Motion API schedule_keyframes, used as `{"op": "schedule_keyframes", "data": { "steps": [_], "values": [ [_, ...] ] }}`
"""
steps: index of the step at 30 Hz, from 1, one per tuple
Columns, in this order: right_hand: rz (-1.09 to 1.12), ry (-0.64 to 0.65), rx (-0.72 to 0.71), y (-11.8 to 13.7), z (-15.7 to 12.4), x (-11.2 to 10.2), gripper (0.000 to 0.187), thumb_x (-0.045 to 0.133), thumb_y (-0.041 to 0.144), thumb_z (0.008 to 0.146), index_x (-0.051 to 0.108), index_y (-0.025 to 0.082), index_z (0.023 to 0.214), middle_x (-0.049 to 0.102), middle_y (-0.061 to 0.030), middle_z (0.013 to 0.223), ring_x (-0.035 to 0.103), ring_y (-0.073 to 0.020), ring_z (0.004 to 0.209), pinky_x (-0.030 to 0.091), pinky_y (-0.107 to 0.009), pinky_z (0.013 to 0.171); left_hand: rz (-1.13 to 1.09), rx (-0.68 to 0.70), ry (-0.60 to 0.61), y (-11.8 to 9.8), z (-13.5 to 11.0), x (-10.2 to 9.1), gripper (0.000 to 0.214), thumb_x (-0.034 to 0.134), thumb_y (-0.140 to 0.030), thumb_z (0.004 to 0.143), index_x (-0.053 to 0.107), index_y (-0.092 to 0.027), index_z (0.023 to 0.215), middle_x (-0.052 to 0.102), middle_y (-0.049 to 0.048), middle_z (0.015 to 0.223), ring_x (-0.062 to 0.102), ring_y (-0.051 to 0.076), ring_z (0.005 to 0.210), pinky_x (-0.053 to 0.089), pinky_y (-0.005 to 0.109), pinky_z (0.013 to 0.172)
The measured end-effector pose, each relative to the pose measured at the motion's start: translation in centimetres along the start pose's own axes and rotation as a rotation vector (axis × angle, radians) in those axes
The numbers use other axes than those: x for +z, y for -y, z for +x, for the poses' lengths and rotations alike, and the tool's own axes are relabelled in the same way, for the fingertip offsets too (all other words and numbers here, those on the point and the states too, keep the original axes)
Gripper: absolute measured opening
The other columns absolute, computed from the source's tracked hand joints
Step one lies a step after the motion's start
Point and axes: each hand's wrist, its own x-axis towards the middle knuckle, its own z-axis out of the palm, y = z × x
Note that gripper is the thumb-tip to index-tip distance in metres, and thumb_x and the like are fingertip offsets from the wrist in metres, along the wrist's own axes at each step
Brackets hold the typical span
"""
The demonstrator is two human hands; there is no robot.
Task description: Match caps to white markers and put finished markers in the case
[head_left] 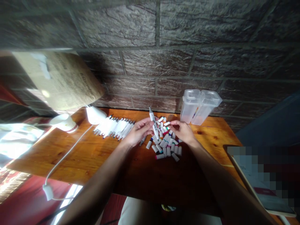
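My left hand (140,132) is closed around a white double-ended marker (154,122), which stands tilted with dark tips bare at both ends. My right hand (184,131) pinches a small white marker cap (167,123) between thumb and fingertips, just right of the marker. Below and between both hands lies a loose heap of white marker caps (165,142) with coloured ends. To the left of my left hand, several uncapped markers (114,126) lie side by side in a row. One more uncapped marker (142,141) rests under my left hand, partly hidden.
Two clear plastic containers (200,106) stand at the back right against the stone wall (173,62). A lamp (63,81), a white cup (64,122) and a white cord (70,150) occupy the left of the wooden table (100,162). A flat tablet-like object (260,184) is at the right edge.
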Motion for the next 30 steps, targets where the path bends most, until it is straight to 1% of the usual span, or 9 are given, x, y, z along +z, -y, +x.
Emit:
{"op": "schedule_keyframes", "data": {
  "steps": [3, 6, 9, 12, 16, 22, 27, 30],
  "values": [
    [0.015, -0.013, -0.009, 0.09, 0.01, 0.06, 0.011, 0.068, 0.025, 0.084, 0.072, 0.022, 0.094, 0.080, -0.0051, 0.101, 0.076, -0.0229, 0.093, 0.059, -0.040, 0.092, 0.022, 0.035, 0.005, 0.02, -0.16, -0.03, 0.042, 0.082, -0.043, 0.075, 0.074, -0.015, 0.105, 0.073, 0.0066, 0.090, 0.064, 0.011, 0.069, 0.051, 0.022, 0.065],
    [0.016, -0.039, -0.040, 0.30, -0.18, -0.15, 0.010, 0.064, 0.023, 0.087, 0.071, 0.023, 0.094, 0.079, -0.0038, 0.100, 0.075, -0.0211, 0.094, 0.057, -0.038, 0.094, 0.040, 0.051, 0.020, 0.05, -0.33, 0.11, 0.038, 0.083, -0.042, 0.074, 0.075, -0.016, 0.101, 0.073, 0.0057, 0.087, 0.064, 0.012, 0.071, 0.050, 0.023, 0.067],
    [-0.030, -0.060, -0.077, 0.56, -0.41, -0.37, 0.010, 0.063, 0.023, 0.088, 0.071, 0.023, 0.094, 0.079, -0.0043, 0.102, 0.074, -0.0228, 0.098, 0.055, -0.040, 0.097, 0.075, 0.060, 0.029, 0.07, -0.45, 0.31, 0.038, 0.085, -0.043, 0.072, 0.075, -0.016, 0.097, 0.073, 0.0058, 0.082, 0.064, 0.013, 0.069, 0.049, 0.024, 0.066],
    [-0.064, -0.040, -0.054, 0.70, -0.55, -0.38, 0.012, 0.066, 0.026, 0.086, 0.071, 0.023, 0.097, 0.079, -0.0058, 0.104, 0.074, -0.0247, 0.099, 0.056, -0.041, 0.096, 0.108, 0.077, 0.035, 0.05, -0.53, 0.42, 0.040, 0.085, -0.045, 0.070, 0.076, -0.015, 0.095, 0.073, 0.0058, 0.080, 0.062, 0.012, 0.065, 0.048, 0.024, 0.064],
    [-0.046, -0.017, -0.025, 0.74, -0.64, -0.14, 0.012, 0.066, 0.026, 0.087, 0.072, 0.022, 0.097, 0.080, -0.0069, 0.102, 0.076, -0.0240, 0.096, 0.058, -0.040, 0.094, 0.132, 0.067, 0.064, 0.08, -0.63, 0.35, 0.043, 0.083, -0.048, 0.072, 0.076, -0.016, 0.099, 0.074, 0.0066, 0.080, 0.064, 0.014, 0.067, 0.050, 0.025, 0.065],
    [-0.028, -0.012, -0.006, 0.78, -0.62, 0.06, 0.013, 0.067, 0.025, 0.086, 0.072, 0.021, 0.098, 0.079, -0.0075, 0.103, 0.076, -0.0245, 0.098, 0.058, -0.041, 0.095, 0.113, 0.020, 0.163, 0.18, -0.73, 0.28, 0.044, 0.078, -0.047, 0.078, 0.075, -0.017, 0.111, 0.075, 0.0098, 0.089, 0.070, 0.019, 0.077, 0.054, 0.028, 0.070],
    [-0.008, -0.006, 0.009, 0.74, -0.42, 0.08, 0.011, 0.069, 0.025, 0.084, 0.071, 0.021, 0.094, 0.080, -0.0069, 0.101, 0.076, -0.0237, 0.096, 0.058, -0.039, 0.093, 0.145, 0.029, 0.168, 0.18, -0.79, 0.17, 0.043, 0.077, -0.045, 0.080, 0.075, -0.018, 0.113, 0.075, 0.0104, 0.093, 0.069, 0.019, 0.083, 0.054, 0.028, 0.073],
    [0.006, -0.009, 0.009, 0.84, -0.38, 0.04, 0.011, 0.069, 0.024, 0.083, 0.070, 0.021, 0.094, 0.079, -0.0065, 0.099, 0.076, -0.0226, 0.095, 0.058, -0.038, 0.092, 0.150, 0.043, 0.172, 0.29, -0.78, -0.05, 0.044, 0.078, -0.045, 0.079, 0.075, -0.018, 0.113, 0.075, 0.0100, 0.093, 0.069, 0.019, 0.081, 0.053, 0.028, 0.074]
  ]
}}
